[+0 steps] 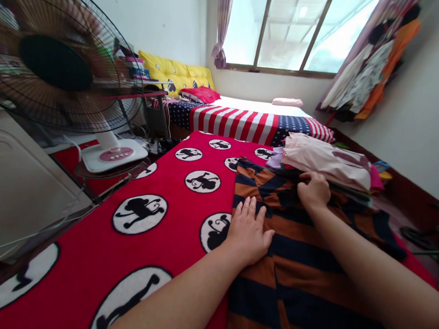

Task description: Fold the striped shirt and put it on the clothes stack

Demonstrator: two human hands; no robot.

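A brown-and-navy striped garment point(292, 258) lies spread on a red blanket point(99, 247) printed with black figures in white circles. My left hand point(247, 231) rests flat on the garment's near edge, fingers apart. My right hand point(314, 190) is curled, its fingers gathering a fold of the stripes close to the far end. Just beyond that hand sits a stack of folded clothes point(326, 162), with a pale pink piece on top. The stack's lower layers are partly hidden.
A pedestal fan point(55, 74) stands at the left beside a white appliance point(20, 192). Beyond the blanket lies a bed with a stars-and-stripes cover point(235, 122) and yellow headboard point(175, 72). Clothes point(368, 75) hang by the window point(289, 28).
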